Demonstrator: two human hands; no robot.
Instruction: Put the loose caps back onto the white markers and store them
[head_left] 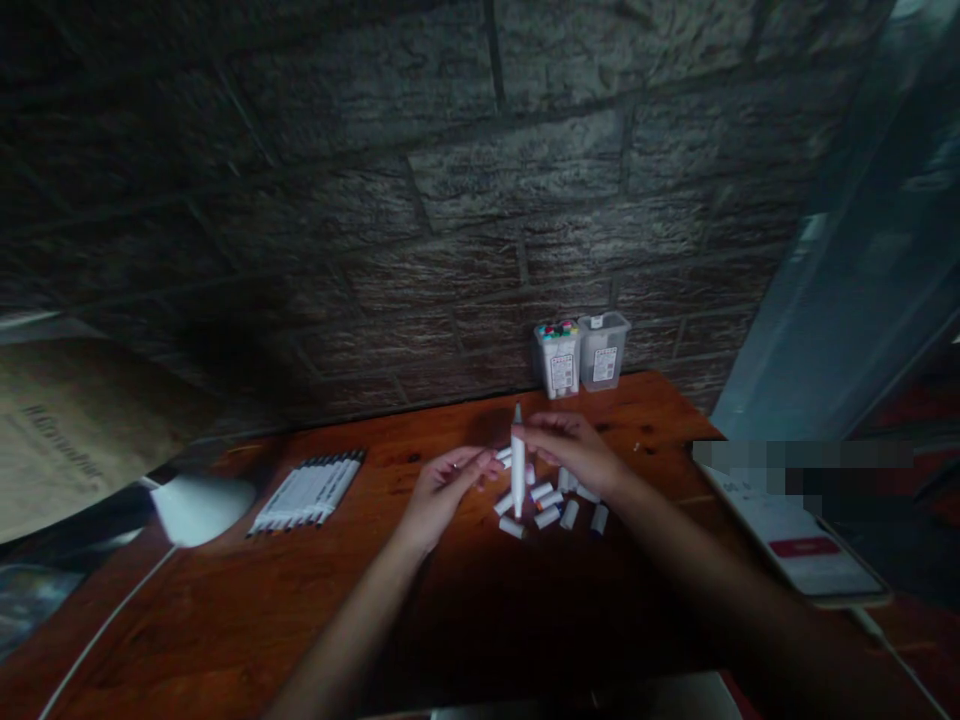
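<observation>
My right hand (574, 447) pinches an uncapped white marker (518, 475), held upright over the table with its tip pointing up. Just left of it, my left hand (450, 485) is closed at the fingertips on a small white marker cap (505, 456). Below both hands lies a scatter of several short white caps (547, 516), some with coloured ends such as orange and blue. Part of that scatter is hidden behind the marker and my right forearm.
A row of white markers with dark ends (307, 492) lies to the left. Against the stone wall stand a tub of coloured-end markers (559, 372) and a clear tub (604, 355). A white lamp-like object (202, 510) with a cable is at left, a phone (799, 540) at right.
</observation>
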